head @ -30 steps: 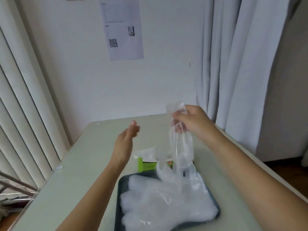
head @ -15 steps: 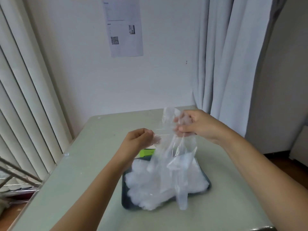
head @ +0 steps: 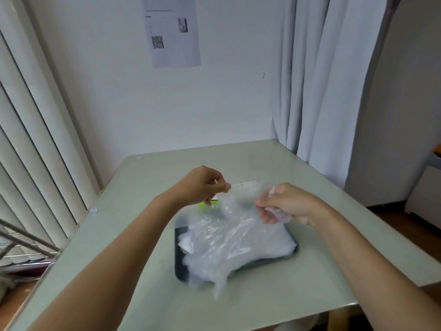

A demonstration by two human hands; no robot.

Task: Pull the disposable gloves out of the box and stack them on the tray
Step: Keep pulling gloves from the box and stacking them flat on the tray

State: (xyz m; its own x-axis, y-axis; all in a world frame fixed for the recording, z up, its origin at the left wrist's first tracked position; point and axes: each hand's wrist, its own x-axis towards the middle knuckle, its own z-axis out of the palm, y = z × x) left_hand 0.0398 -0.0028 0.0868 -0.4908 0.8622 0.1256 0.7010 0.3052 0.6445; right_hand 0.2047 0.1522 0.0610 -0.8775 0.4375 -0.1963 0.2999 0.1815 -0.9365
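The left hand (head: 202, 187) pinched one edge of a clear glove (head: 241, 199) between thumb and curled fingers. The right hand (head: 286, 204) pinched the opposite edge, its fingers curled too, with some film bunched against the palm. Between them the glove was stretched out above the far end of the tray (head: 177, 259), and its loose lower part draped down toward the near side. A white strip with tiny print showed at the glove's top edge; the print was too small to read.

Under the glove lay a pile (head: 257, 244) of more clear gloves, heaped on the dark tray and covering most of it. One film finger hung over the tray's near rim onto the table (head: 133, 211). It was hard to tell where the held glove ended and the pile began, since the film was see-through and blurred.

Of the box (head: 204, 203) only a green sliver showed, just beyond the tray's far edge and below the left hand; the hand and the film hid the rest.

The tray sat near the middle of the pale table. Behind the table, a printed sheet (head: 174, 32) with a QR code hung on the white wall (head: 114, 91). A grey-white curtain (head: 322, 80) hung at the right and vertical blinds (head: 35, 139) at the left. Part of a metal rack (head: 23, 237) showed low on the left, beside the table.
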